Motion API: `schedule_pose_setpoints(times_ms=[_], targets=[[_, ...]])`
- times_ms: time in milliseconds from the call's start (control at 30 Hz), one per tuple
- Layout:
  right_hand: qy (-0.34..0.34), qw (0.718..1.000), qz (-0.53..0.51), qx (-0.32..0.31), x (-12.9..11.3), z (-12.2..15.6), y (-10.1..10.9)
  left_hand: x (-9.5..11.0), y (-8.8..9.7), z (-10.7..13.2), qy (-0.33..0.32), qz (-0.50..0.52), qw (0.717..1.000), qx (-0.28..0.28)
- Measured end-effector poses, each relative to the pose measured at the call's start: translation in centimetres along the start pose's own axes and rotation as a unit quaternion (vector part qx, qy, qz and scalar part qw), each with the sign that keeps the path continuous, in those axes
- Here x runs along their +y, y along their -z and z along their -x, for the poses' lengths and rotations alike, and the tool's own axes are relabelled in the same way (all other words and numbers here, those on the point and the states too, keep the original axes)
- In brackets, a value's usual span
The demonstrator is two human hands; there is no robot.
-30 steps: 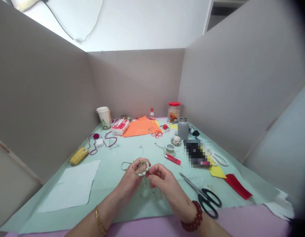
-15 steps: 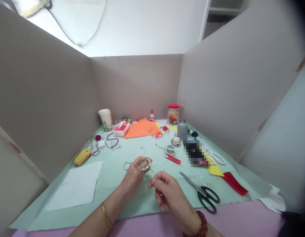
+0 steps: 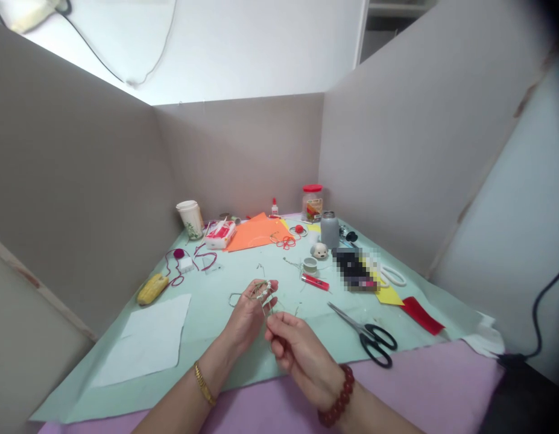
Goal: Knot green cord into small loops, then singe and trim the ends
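My left hand [image 3: 248,310] is closed around a looped green cord [image 3: 260,290] with small white bits, perhaps beads, along it. A loop of the cord hangs out to the left of that hand. Just below and to the right, my right hand [image 3: 290,337] has thumb and forefinger pinched on a thin strand running down from the cord. To the right of my hands lie black-handled scissors [image 3: 367,336], blades toward the upper left. Beyond them sit a red lighter-like stick [image 3: 315,282] and a roll of pale cord or tape [image 3: 310,265].
White cloth [image 3: 146,337] and a yellow corn cob [image 3: 152,289] lie at left. Behind are a paper cup [image 3: 190,220], a tissue pack [image 3: 220,234], orange sheets [image 3: 256,232], a red-lidded jar [image 3: 312,205] and a grey bottle [image 3: 330,229]. Grey partitions [image 3: 238,157] enclose the table.
My right hand has moved up and left, closer to my left hand, and its fingers now pinch the strand. The view has shifted slightly.
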State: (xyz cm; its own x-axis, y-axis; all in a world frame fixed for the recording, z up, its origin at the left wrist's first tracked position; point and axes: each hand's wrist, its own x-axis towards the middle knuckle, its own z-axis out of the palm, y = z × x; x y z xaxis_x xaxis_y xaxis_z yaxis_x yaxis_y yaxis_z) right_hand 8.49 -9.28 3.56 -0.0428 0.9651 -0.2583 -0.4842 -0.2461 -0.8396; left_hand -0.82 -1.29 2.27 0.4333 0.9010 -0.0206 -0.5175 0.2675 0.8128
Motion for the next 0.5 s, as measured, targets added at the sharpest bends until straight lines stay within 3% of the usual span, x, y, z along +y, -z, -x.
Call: schedule_pose_setpoints(times_ms=[100,167,300,500], targets=[[-0.001,0.997,0.077,0.008,-0.5,1.1,0.1,0.0,-0.1,-0.1,-0.004,-0.005,1.0,-0.003],[0.042,0.985,0.166,0.025,-1.2,1.4,0.3,0.0,-0.3,0.0,0.002,-0.012,1.0,-0.018],[0.17,0.921,0.348,0.046,-3.1,1.7,1.3,0.4,-0.7,0.4,0.008,-0.014,0.998,-0.057],[0.212,0.84,0.497,0.046,-5.4,2.7,2.8,0.4,-0.7,0.7,0.021,-0.047,0.993,-0.108]])
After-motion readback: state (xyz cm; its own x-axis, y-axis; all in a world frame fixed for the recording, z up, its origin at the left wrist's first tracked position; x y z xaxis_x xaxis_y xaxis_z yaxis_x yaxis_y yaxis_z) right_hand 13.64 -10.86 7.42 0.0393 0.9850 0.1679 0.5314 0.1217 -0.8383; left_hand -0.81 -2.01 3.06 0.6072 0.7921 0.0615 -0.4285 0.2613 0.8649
